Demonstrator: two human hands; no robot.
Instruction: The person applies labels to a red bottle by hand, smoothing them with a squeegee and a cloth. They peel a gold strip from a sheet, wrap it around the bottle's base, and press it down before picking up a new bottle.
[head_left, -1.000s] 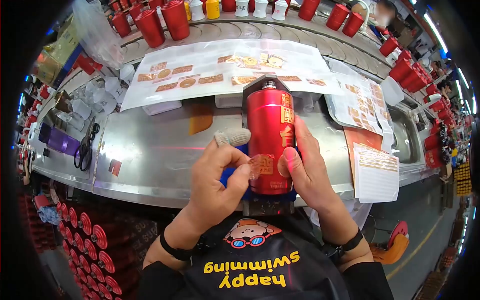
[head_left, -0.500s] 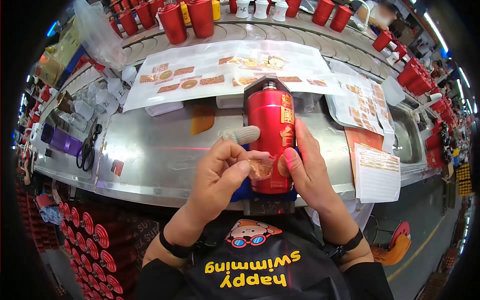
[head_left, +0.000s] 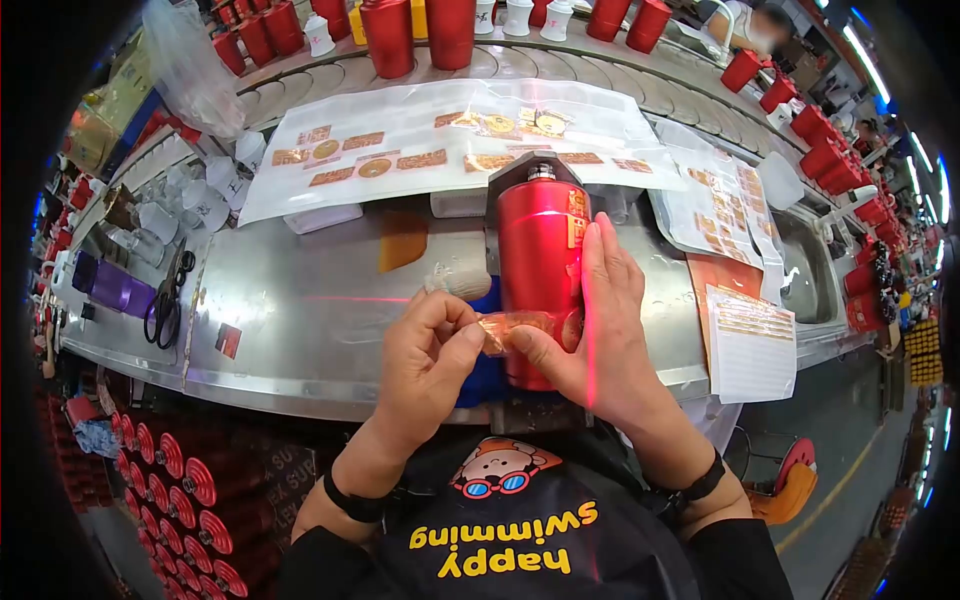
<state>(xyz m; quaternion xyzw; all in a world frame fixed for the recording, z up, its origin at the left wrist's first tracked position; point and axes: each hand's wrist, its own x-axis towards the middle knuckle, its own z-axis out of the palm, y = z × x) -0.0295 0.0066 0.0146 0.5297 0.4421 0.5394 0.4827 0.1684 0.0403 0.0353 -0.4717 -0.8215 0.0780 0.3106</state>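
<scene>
Rolled rightward since the earlier frame, the red bottle (head_left: 540, 240) lies mid-picture, long axis pointing up it; my right hand (head_left: 615, 345), nearer, spreads flat along its right side, thumb over the film strip (head_left: 495, 325) that my left hand (head_left: 425, 355) pinches. White cups (head_left: 222, 178) sit upper left; I cannot tell their contents.

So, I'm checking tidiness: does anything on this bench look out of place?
One thing: a small reddish patch lies alone on the steel bench, apart from the white sheet, so perhaps stray. I see no spill.
</scene>
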